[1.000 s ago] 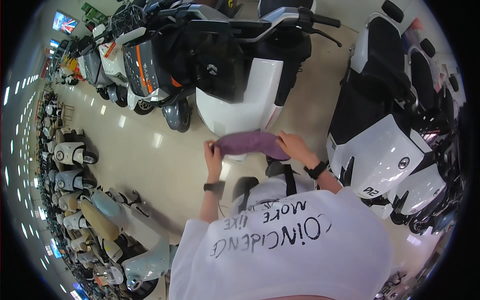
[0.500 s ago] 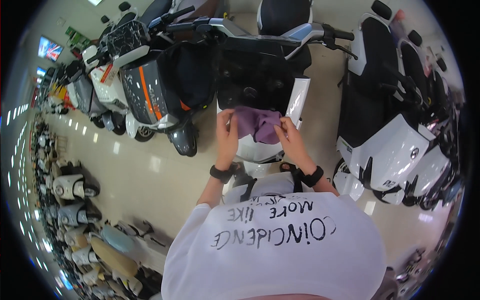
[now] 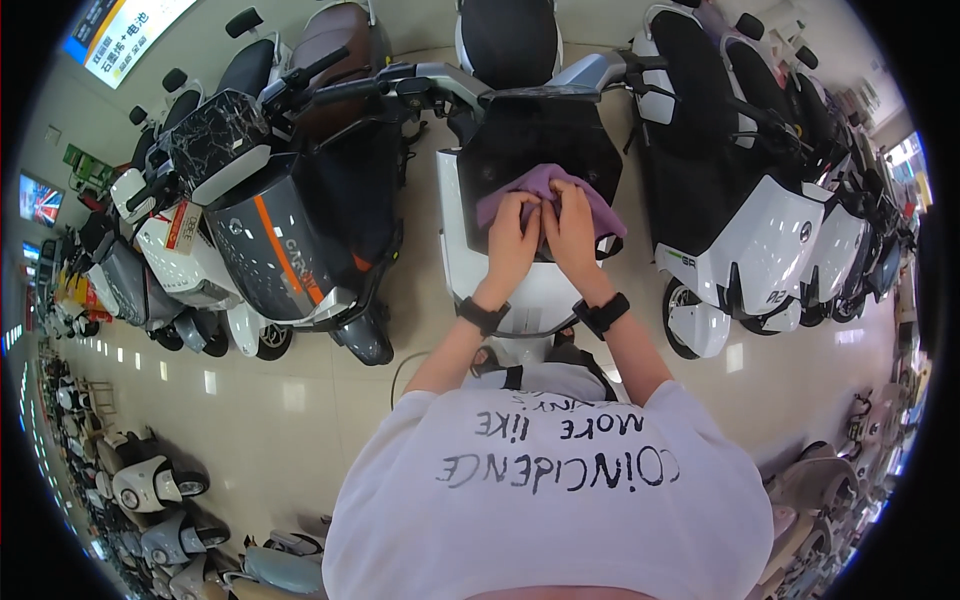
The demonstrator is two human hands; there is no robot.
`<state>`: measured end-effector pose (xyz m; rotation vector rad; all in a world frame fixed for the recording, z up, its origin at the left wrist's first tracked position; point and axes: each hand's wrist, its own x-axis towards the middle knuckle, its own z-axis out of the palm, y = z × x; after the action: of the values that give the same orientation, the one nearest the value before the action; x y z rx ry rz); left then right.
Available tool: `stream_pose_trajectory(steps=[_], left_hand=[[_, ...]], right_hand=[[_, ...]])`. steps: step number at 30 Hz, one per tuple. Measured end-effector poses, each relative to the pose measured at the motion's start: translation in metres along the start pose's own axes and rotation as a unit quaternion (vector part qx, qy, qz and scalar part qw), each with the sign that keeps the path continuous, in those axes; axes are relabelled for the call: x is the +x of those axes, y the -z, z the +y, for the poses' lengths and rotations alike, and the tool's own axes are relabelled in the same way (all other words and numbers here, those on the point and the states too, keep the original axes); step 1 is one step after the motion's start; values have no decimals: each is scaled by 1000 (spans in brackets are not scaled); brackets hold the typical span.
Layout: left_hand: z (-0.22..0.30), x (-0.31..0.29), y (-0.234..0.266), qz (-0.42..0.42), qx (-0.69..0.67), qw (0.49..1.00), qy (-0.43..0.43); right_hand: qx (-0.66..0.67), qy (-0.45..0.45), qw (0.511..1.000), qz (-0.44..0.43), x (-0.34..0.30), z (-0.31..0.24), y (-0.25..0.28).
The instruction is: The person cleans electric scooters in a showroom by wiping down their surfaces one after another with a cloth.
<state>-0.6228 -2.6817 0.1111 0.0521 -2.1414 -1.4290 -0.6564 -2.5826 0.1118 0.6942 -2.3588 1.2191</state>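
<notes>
Both hands' fingers (image 3: 567,193) grip the purple cloth (image 3: 537,179); pressing too hard could scuff the dark panel (image 3: 545,130) beneath them.

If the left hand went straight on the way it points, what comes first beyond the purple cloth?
Beyond the purple cloth, the left hand would probably meet the glossy black scooter panel; the gap between them is unclear.

Cloth (image 3: 537,182): plain purple, darker in the folds
Windscreen under it (image 3: 550,130): glossy black
Middle scooter's front panel (image 3: 515,290): white
Handlebar (image 3: 595,72): silver-grey, black grip
Left scooter (image 3: 265,235): dark grey, orange stripe
Marbled panel (image 3: 215,135): black with pale veins
Right scooter (image 3: 750,235): white, black trim, touch of green
Wristbands (image 3: 483,316): black
Shirt (image 3: 550,540): white, black lettering
Floor (image 3: 300,405): pale beige, whitish reflections
</notes>
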Motion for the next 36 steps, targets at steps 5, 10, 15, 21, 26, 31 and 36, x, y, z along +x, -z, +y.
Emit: stream_pose_trajectory(steps=[5,10,15,21,26,31,36], left_hand=[[31,46,13,41,-55,997,-32],[46,74,25,118,-88,989,-31],[33,56,9,109,-131,985,-4],[49,38,-15,83,-77,993,-17],[44,50,9,164,-14,986,-26],[38,59,32,190,-48,980,40],[35,46,13,124,31,991,-47]], right_hand=[[-10,50,998,47,59,-22,8],[-79,90,993,18,119,-53,7],[-47,55,997,-3,101,-44,19],[-28,-83,996,-9,78,-42,46],[-62,77,995,-6,106,-52,11],[-25,91,995,-25,116,-65,-10],[-78,109,989,68,87,-42,3]])
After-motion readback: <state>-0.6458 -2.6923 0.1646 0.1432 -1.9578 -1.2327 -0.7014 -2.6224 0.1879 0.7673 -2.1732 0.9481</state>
